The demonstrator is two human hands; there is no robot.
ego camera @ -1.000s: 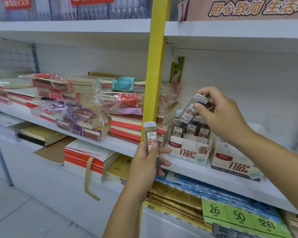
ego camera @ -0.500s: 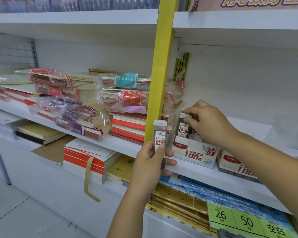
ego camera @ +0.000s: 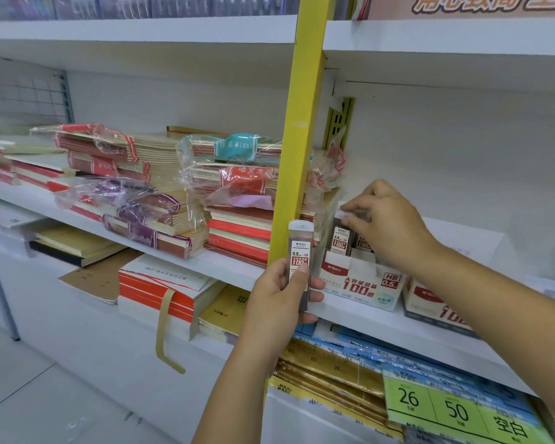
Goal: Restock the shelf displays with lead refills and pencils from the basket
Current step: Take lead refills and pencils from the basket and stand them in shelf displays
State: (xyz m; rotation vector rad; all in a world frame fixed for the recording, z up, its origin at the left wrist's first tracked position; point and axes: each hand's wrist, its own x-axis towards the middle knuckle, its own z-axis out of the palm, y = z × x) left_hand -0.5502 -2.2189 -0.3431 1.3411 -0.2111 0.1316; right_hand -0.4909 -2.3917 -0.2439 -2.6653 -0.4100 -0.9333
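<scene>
My left hand (ego camera: 277, 299) holds a grey lead refill tube (ego camera: 299, 251) upright in front of the yellow shelf post, thumb over its red label. On the white shelf a white and red display box (ego camera: 361, 285) holds several refill tubes standing upright. My right hand (ego camera: 388, 224) reaches over that box and pinches the white cap of one tube (ego camera: 342, 240) that stands in it. A second display box (ego camera: 436, 307) sits to the right, partly hidden by my right forearm. The basket is out of view.
A yellow upright post (ego camera: 298, 139) divides the shelving. Plastic-wrapped notebook stacks (ego camera: 161, 193) fill the shelf to the left. Below lie red-edged pads (ego camera: 161, 290), gold and blue paper packs (ego camera: 350, 370) and a green price tag (ego camera: 455, 411). Bare white shelf (ego camera: 462, 232) lies behind the boxes.
My right hand has lowered the tilted refill tube into the display box, where it stands upright, still pinched at the cap. My left hand keeps its tube in the same place.
</scene>
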